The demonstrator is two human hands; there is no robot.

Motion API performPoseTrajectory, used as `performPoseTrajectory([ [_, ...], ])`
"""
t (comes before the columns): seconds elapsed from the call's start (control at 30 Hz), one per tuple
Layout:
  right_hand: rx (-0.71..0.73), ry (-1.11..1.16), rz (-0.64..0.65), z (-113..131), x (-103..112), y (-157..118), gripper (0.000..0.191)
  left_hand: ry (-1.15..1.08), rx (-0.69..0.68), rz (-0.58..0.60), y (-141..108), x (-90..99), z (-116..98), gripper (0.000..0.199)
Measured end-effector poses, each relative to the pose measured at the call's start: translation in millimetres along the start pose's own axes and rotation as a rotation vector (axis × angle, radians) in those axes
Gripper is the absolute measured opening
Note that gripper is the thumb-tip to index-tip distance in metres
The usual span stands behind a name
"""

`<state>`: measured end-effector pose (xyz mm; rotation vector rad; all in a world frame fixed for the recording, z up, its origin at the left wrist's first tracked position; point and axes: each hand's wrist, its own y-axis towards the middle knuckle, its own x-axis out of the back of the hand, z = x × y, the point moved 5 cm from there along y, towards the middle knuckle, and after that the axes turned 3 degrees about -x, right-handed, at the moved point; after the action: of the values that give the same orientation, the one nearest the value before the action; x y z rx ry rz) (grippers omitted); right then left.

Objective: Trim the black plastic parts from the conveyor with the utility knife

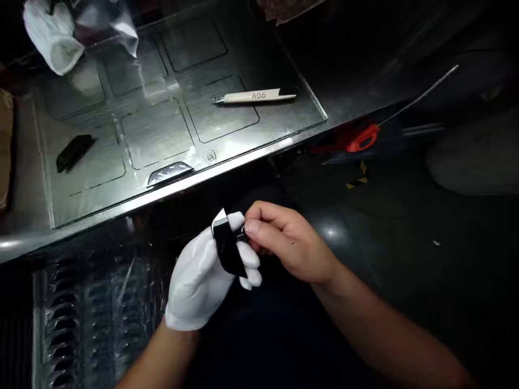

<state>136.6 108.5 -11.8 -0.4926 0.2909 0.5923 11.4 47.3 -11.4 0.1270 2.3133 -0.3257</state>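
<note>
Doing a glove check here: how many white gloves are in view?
2. One white glove is worn on the left hand; the other white glove is at the picture's upper left. More may be hidden in the dark areas.

Looks glossy and plastic on the held piece [229, 248], matt and cloth-like on the glove [194, 283]. Gleams metallic along the table edge [239, 162].

Metal-topped workbench [24, 205] at far left, surface reflecting light. Floor [405, 248] at right: dark, dimly lit, bearing black-and-yellow hazard tape [357, 183] and one bright reflection [330, 232].
</note>
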Motion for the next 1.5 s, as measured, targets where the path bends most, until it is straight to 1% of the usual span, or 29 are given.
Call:
performPoseTrajectory([
  [0.17,0.036,0.027,0.018,3.1,-2.8,-3.8,0.026,-0.003,-0.009,0.0,-4.1,-1.1,-0.7,0.044],
  [0.27,0.057,0.001,0.024,4.7,-2.2,-4.0,0.026,0.039,-0.005,-0.026,-4.8,-1.3,-0.7,0.044],
  [0.43,0.076,-0.035,0.026,5.0,-2.4,-4.3,0.029,0.083,-0.017,-0.025,-5.4,-3.1,-1.6,0.045],
  [0.5,0.099,-0.053,-0.01,5.6,-2.2,-4.9,0.028,0.078,0.011,-0.062,-5.8,-3.0,-1.7,0.048],
  [0.57,0.133,-0.064,-0.076,7.2,-1.1,-5.7,0.025,0.081,0.045,-0.117,-6.2,-3.8,-2.8,0.053],
  [0.67,0.164,-0.037,-0.135,9.1,-1.0,-6.3,0.026,0.236,0.078,-0.187,-5.3,-7.4,-7.7,0.056],
  [0.7,0.167,-0.027,-0.133,9.4,-1.7,-6.1,0.027,0.304,0.08,-0.209,-4.5,-8.8,-9.8,0.053],
  [0.77,0.175,-0.032,-0.14,9.4,-2.1,-5.8,0.029,0.416,0.083,-0.259,-2.4,-10.7,-13.0,0.04],
  [0.83,0.182,-0.077,-0.175,8.4,-0.3,-5.7,0.03,0.476,0.077,-0.298,-0.3,-11.4,-14.3,0.024],
  [0.87,0.181,-0.104,-0.197,7.4,1.3,-5.7,0.031,0.498,0.075,-0.321,0.3,-10.6,-14.2,0.022],
  [0.97,0.164,-0.154,-0.242,2.9,6.7,-5.7,0.033,0.493,0.028,-0.408,-0.3,-4.1,-13.6,0.037],
  [1.03,0.143,-0.146,-0.248,-0.1,9.6,-5.7,0.034,0.457,0.005,-0.46,-2.4,1.5,-11.6,0.041],
  [1.13,0.115,-0.108,-0.243,-2.7,11.5,-5.6,0.036,0.396,0.011,-0.465,-3.7,4.8,-7.9,0.039],
  [1.33,0.097,-0.071,-0.239,-5.4,10.7,-4.3,0.037,0.486,0.029,-0.456,0.0,-0.7,-11.0,0.037],
  [1.5,0.11,-0.08,-0.229,-6.6,11.1,-4.2,0.036,0.465,0.024,-0.436,-1.6,-1.9,-9.6,0.042],
])
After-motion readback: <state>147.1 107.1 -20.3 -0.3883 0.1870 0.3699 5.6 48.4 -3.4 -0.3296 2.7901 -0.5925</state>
